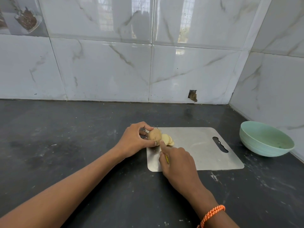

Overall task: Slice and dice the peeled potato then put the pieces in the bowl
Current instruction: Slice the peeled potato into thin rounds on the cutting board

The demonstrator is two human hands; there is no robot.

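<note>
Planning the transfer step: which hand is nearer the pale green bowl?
Right. The right hand, gripping a yellow-handled knife, is over the steel cutting board, the bowl off to its right. The left hand holds the potato at the board's far-left edge.

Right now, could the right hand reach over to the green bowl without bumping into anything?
Probably yes. The right hand grips a knife handle over the cutting board, and the green bowl sits off the board's right side. Only bare board and counter lie between them. The left hand holds the potato, out of that path.
</note>
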